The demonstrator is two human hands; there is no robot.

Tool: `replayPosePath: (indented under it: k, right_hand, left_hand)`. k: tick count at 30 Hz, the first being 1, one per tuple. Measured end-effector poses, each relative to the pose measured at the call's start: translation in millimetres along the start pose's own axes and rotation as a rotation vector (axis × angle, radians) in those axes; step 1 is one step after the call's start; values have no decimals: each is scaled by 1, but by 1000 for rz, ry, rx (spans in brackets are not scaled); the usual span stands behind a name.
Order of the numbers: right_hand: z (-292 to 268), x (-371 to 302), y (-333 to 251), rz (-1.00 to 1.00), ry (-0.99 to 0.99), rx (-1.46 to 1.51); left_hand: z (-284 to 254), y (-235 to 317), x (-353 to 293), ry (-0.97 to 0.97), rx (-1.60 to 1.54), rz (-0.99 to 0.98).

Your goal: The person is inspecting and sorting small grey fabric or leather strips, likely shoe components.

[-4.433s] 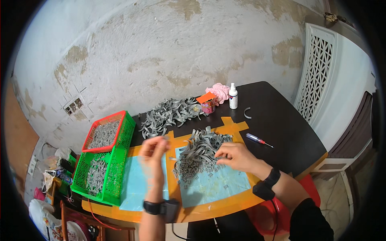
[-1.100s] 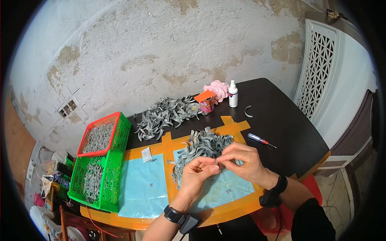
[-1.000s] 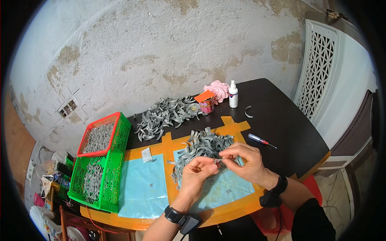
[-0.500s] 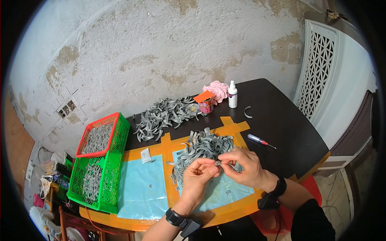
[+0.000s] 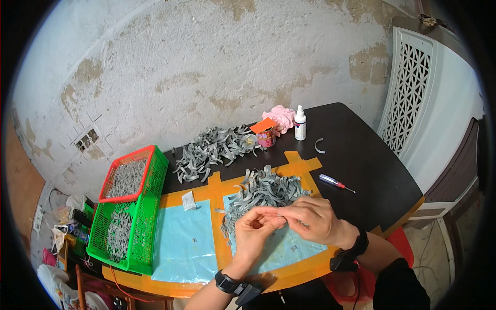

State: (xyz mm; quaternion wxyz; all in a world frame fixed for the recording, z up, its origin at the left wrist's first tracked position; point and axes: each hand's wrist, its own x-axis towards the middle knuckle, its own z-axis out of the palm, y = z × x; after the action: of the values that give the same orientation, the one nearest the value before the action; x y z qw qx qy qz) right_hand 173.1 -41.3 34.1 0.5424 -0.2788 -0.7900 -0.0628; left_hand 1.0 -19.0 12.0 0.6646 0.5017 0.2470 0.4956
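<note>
Two bare hands meet over the near half of the table in the head view, and we see the left hand (image 5: 253,230) and right hand (image 5: 316,221) fingertip to fingertip, thumbs and forefingers drawn in. Whether a piece is pinched between them we cannot tell, as the fingers cover the spot.

Just beyond our hands, the pile of grey strips (image 5: 266,187) spreads over the far edge of the right blue sheet (image 5: 274,258) and onto the orange tape (image 5: 222,187) framing it. Rightward, dark tabletop (image 5: 374,165) runs out to a rounded corner, with a screwdriver (image 5: 335,181) lying near the tape and a curved strip (image 5: 320,146) farther back.

Toward the wall (image 5: 181,57) we have a second heap of strips (image 5: 212,152), a can (image 5: 266,137), a pink cloth (image 5: 280,119) and an upright spray bottle (image 5: 300,124). On our left, the left blue sheet (image 5: 183,245) reaches the green basket (image 5: 146,227) at the table's left edge; a white packet (image 5: 189,200) rests across the sheet's far border.
</note>
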Motion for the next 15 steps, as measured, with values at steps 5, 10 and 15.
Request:
replayPosePath:
  k: [5,10,15]
  right_hand:
    - [-2,-1,6,-4,-8,2]
    - [-3,3,4,53,-20,88]
    - [-6,2,2,192,10,139]
  left_hand:
    - [-4,0,1,-22,120,52]
    - [-4,6,1,13,151,62]
    - [-5,7,2,19,137,60]
